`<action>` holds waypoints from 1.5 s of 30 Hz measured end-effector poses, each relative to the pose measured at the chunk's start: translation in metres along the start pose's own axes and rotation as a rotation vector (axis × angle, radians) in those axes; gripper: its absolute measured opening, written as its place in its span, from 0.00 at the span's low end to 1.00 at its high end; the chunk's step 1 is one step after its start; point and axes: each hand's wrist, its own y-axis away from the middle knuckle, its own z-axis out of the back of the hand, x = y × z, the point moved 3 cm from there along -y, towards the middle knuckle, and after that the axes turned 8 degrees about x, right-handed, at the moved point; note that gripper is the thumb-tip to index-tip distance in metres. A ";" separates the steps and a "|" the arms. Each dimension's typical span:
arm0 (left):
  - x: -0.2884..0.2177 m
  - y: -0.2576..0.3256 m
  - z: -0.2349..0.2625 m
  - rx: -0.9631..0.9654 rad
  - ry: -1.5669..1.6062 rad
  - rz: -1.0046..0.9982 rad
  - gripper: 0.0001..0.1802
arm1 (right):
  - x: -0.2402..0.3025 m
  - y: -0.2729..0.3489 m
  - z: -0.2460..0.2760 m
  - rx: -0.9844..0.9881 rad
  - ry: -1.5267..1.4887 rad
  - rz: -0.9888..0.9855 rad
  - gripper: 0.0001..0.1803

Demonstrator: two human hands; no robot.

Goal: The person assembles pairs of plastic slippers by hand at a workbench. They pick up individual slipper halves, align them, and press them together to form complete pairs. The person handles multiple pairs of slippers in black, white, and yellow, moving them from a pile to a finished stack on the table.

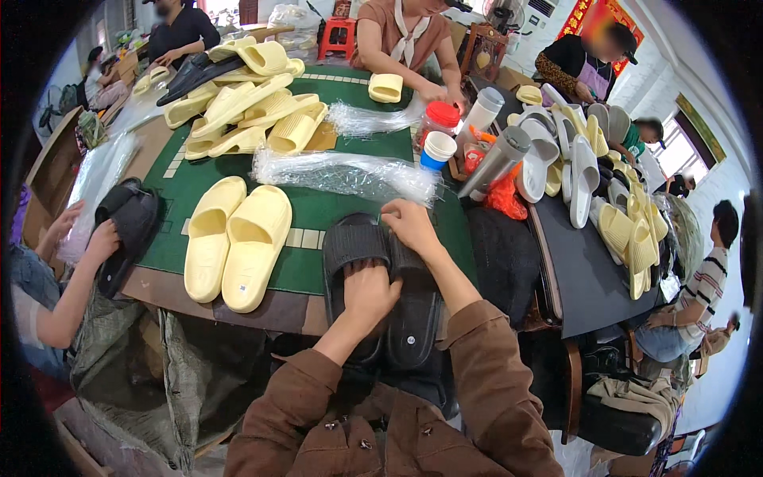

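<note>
Two black slippers stand side by side at the front edge of the green table [314,274], toes pointing away from me. My left hand [370,288] reaches into the left black slipper [355,241], its fingertips hidden under the ribbed strap. Over the front of the right black slipper [413,318] bends my right hand [411,227], fingers curled and closed at its toe and strap. Whether a thin strand is pinched there cannot be made out. A pair of pale yellow slippers [258,246] lies left of my hands.
Beyond my hands lies a bundle of clear plastic fasteners [342,175]. Yellow slippers [238,111] are heaped at the far left. A white-and-blue cup [438,149], a red-lidded jar [439,119] and a tumbler [497,161] stand right. Co-workers sit around; one at left handles black slippers [127,226].
</note>
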 end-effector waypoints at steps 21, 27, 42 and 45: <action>-0.016 0.023 0.045 -0.227 -0.012 -0.209 0.16 | 0.019 0.020 0.008 -0.172 -0.076 0.147 0.07; -0.008 -0.026 0.081 -0.351 0.257 -0.197 0.06 | 0.020 0.025 0.006 -0.217 -0.238 0.135 0.07; 0.037 -0.088 0.030 -0.083 0.676 -0.072 0.08 | 0.016 0.029 -0.003 -0.304 -0.223 0.178 0.07; 0.038 -0.086 0.027 -0.122 0.653 -0.049 0.07 | 0.022 0.032 -0.002 -0.292 -0.230 0.158 0.06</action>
